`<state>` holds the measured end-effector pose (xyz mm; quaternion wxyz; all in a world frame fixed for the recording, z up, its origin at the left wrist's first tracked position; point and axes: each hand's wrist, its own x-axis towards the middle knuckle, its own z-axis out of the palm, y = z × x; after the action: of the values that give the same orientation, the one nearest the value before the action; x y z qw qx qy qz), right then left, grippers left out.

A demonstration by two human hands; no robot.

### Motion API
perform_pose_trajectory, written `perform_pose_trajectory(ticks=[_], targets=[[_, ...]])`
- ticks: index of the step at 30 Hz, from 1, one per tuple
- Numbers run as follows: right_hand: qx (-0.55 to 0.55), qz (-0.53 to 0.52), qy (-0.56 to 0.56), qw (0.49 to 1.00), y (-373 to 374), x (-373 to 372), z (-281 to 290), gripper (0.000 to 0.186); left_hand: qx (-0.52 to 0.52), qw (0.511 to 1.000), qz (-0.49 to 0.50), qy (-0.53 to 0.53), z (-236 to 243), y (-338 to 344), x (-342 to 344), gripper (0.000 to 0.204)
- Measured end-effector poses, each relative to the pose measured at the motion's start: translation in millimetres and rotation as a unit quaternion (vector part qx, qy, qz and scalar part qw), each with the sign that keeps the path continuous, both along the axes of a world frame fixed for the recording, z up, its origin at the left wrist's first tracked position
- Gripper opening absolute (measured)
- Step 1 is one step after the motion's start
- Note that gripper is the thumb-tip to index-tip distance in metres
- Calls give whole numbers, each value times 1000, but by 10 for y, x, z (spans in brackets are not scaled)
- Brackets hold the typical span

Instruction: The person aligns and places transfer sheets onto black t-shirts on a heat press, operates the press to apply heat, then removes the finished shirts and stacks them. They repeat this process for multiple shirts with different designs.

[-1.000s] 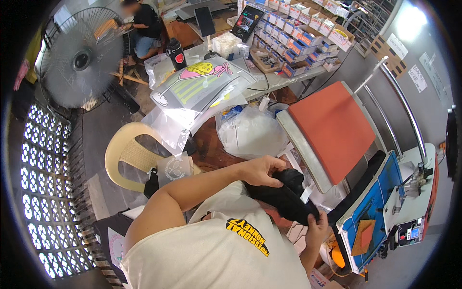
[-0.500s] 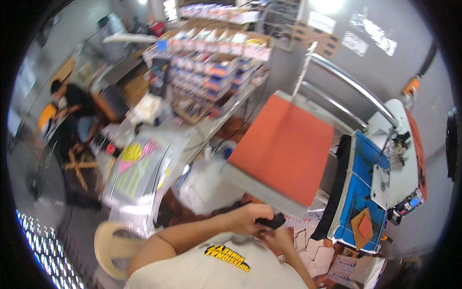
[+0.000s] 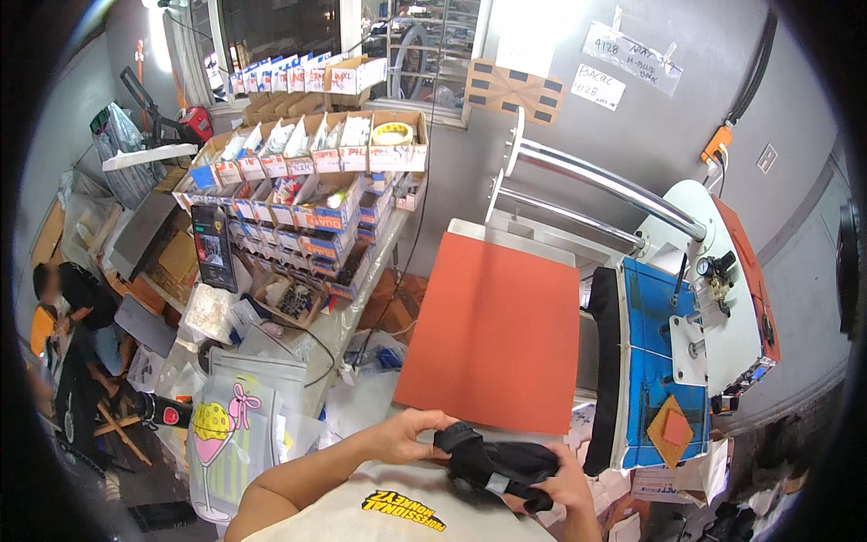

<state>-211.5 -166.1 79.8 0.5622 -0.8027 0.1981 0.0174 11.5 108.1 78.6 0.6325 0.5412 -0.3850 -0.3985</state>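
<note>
A bunched black fabric item (image 3: 497, 462) with a small grey patch stretches between my hands, just before my chest. My left hand (image 3: 417, 435) grips its left end, thumb and fingers closed on it. At the opposite end, my right hand (image 3: 567, 479) has its fingers wrapped around the cloth. The item is too crumpled to tell its exact kind. Directly beyond it lies a flat orange-red pad (image 3: 497, 334) on the bed of a press machine, and my hands are near its front edge without the cloth lying on it.
Right of the pad stand a black roll (image 3: 607, 370), a blue tray-like panel (image 3: 664, 361) and the white machine head (image 3: 736, 298). A phone (image 3: 214, 248) stands before stacked parts boxes (image 3: 312, 199) at left. Printed clear bags (image 3: 244, 425) lie nearer. Another person (image 3: 81, 307) sits far left.
The black fabric has come further into view and is now spread between my hands, which are farther apart. The view has swung, and the surroundings appear shifted left.
</note>
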Motion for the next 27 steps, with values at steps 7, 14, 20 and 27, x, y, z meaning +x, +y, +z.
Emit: perform_pose_trajectory(ticks=[7,14,20,27], targets=[[-107,-2,86,991,-364,-88,-337,36,-1,987,92,-135,-52,-147,-24,25],[151,-221,-83,960,-511,-83,119,12,-39,941,220,-253,120,-103,206,33],[-249,212,140,935,-863,39,967,22,58,932,122,-336,766,-70,221,37],[-136,-130,-29,982,-1297,-391,1093,24,299,839,113,-439,987,246,389,37]])
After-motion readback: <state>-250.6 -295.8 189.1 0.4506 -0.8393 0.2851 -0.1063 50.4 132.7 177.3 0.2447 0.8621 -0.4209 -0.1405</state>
